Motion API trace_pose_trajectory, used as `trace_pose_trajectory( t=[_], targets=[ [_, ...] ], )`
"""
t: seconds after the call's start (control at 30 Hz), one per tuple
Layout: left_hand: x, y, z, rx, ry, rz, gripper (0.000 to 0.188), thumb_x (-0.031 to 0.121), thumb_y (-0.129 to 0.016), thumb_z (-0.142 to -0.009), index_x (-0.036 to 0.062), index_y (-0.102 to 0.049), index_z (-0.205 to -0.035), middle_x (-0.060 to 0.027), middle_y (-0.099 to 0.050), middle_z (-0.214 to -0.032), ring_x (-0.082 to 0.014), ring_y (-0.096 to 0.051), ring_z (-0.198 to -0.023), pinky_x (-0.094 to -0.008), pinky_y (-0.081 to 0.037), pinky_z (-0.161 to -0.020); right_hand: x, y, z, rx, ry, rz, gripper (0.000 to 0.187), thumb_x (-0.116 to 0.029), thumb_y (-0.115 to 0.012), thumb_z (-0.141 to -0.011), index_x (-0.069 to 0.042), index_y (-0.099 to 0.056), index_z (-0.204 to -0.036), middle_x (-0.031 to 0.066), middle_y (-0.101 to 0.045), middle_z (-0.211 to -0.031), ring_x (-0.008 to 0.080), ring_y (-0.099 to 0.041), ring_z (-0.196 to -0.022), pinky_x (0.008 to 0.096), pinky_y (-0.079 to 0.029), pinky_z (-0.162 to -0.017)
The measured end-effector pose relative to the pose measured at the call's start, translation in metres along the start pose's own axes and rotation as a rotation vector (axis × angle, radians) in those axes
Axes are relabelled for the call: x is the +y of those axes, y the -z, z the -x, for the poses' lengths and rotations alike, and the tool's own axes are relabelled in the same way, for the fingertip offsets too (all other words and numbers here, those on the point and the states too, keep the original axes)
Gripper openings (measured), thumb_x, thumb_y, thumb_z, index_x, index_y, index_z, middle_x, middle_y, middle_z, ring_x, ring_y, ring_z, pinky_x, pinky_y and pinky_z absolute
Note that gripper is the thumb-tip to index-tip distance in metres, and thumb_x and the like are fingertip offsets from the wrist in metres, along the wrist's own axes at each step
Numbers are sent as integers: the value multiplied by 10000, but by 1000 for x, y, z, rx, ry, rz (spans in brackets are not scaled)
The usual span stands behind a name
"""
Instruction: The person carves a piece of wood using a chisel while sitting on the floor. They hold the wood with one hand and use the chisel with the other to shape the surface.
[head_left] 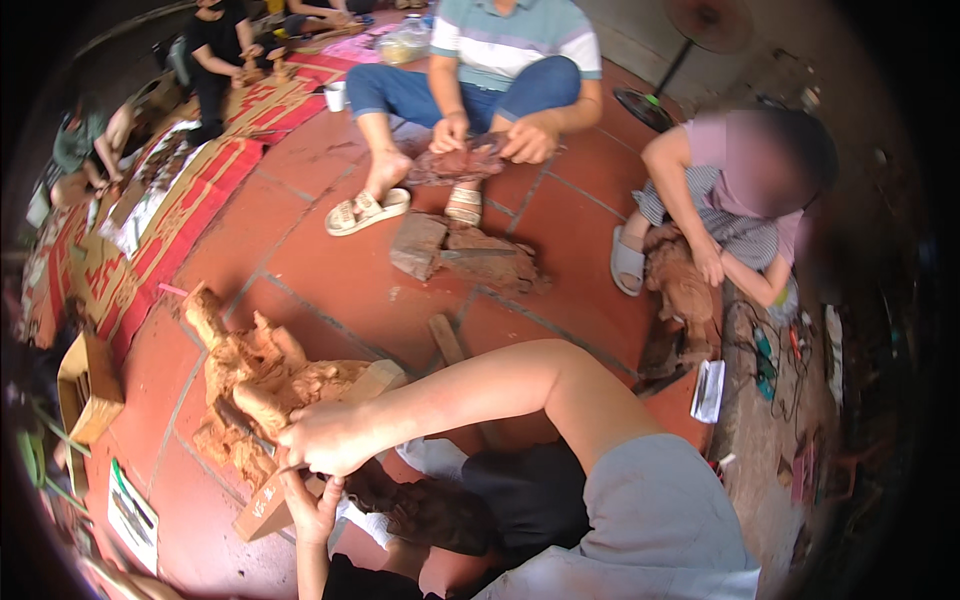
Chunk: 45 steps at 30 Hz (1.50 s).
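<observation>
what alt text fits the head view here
A person's right hand and left hand work on a reddish-brown carved wooden figure on a red tiled floor. Two seated people facing them handle similar carvings.

Wood blocks (462,255) on red tile floor (330,270), patterned red mat (150,240), standing fan (690,45), 2 seated carvers

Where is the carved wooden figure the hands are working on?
In the head view, lower left: the wooden carving lies on the red tile floor, under the right hand.
</observation>
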<state>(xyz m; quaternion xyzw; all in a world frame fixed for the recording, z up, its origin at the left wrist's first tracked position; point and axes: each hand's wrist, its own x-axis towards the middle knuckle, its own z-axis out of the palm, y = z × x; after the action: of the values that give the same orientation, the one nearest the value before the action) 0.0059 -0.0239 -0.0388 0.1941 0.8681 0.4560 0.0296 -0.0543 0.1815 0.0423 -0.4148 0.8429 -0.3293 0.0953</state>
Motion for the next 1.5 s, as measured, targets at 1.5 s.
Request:
trace_pose_trajectory(
  t=[1.5],
  targets=[
    [41,7,-15,-26,-94,-6,902,524,-738,-782,48,-342,-1437,-209,-492,-1361,-386,-492,-1247,-487,-392,-1019,-19,29,19,77,37,0,106,-98,-668,-792,-74,-601,-872,83,-577,-939,316,-600,-878,437,-502,-789]
  ],
)
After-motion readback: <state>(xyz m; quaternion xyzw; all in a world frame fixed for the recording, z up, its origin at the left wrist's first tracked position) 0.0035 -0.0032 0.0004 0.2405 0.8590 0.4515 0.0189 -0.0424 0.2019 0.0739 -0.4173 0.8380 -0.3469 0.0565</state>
